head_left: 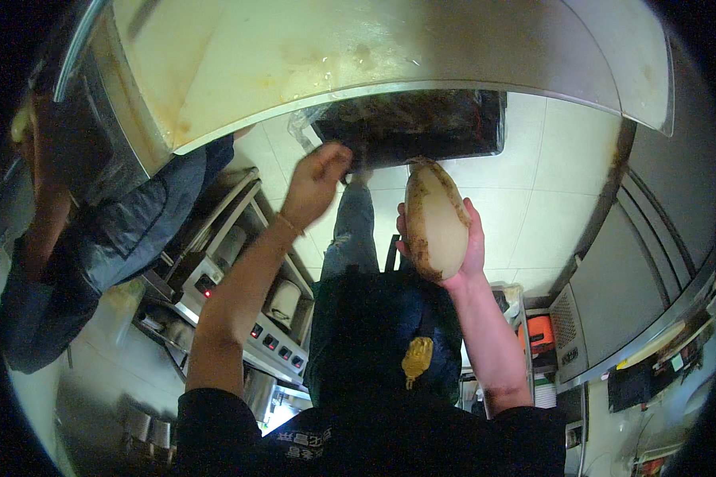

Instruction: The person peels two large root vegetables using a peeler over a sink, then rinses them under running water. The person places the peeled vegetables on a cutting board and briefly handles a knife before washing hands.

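My right hand [469,246] is wrapped round a large root vegetable [441,226] from below and the side. It is partly peeled: pale flesh shows down the middle, with brown skin left along the edges and toward the far tip. To its left, my left hand [322,179] is raised, apart from the vegetable, its fingers curled in. Blur and the fingers hide what it holds, if anything. Both hands are by the near side of a black bin [485,127] lined with clear plastic, which holds dark scraps.
Above the bin juts a pale, wet worktop [294,48]. On the left another person in a dark apron [147,219] stands close. A steel unit with switches [274,342] is near my left arm. Metal cabinets [620,246] line the right side of the tiled floor [565,167].
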Demonstrator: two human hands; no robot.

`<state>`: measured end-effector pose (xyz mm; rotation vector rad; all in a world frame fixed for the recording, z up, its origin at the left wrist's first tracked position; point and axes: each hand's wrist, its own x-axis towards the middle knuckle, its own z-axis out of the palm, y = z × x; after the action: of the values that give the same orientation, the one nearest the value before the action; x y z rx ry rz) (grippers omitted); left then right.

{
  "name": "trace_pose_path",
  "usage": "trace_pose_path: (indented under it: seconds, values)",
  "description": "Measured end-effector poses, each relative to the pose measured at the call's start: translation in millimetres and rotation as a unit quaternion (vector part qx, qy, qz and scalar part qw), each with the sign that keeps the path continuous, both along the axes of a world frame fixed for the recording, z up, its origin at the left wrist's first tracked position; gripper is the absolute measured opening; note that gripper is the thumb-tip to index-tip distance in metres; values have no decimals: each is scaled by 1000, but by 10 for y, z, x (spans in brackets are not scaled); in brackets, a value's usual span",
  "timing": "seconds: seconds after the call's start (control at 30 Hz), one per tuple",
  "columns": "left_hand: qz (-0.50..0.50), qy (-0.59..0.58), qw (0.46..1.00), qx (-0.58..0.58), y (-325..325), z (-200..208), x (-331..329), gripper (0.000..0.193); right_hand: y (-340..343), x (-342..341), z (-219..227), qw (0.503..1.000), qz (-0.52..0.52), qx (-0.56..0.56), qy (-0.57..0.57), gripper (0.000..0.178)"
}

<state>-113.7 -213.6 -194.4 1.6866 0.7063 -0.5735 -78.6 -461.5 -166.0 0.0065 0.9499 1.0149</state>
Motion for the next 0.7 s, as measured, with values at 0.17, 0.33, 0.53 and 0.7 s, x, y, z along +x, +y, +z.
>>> trace_pose_path:
  seconds: [0.17,0.33,0.53,0.7]
  values:
    - [-349,-370,841,184,-426,808,392,7,73,19,7,996,-44,-24,77,60]
    - [-457,-344,776,269,56,534,737,13,-33,-105,194,997,22,-1,72,66]
    - [-438,52,868,228,174,176,432,17,-48,-70,93,998,22,13,51,69]
    - [-333,-288,883,165,-173,689,367,7,-108,-20,110,980,164,-97,-49,63]
